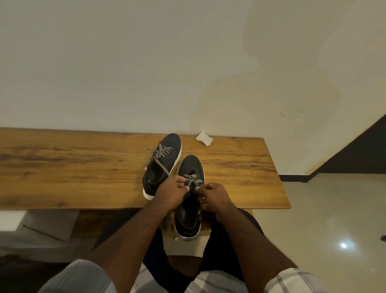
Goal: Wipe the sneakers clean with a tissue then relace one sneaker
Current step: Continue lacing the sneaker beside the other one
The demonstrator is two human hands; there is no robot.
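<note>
- The near sneaker (188,203) is set at centre frame, its heel overhanging the front edge of the wooden table (76,163), probably so the eyelets are brought within close reach.
- Its patterned lace (191,179) is pinched on one side by the left hand (171,193) and on the other by the right hand (213,195), each hand clenched on the lace, which suggests relacing is under way.
- The second sneaker (162,162) is parked just up-left, laces loose.
- The tissue (204,138) is left crumpled at the table's far edge, apparently finished with.
</note>
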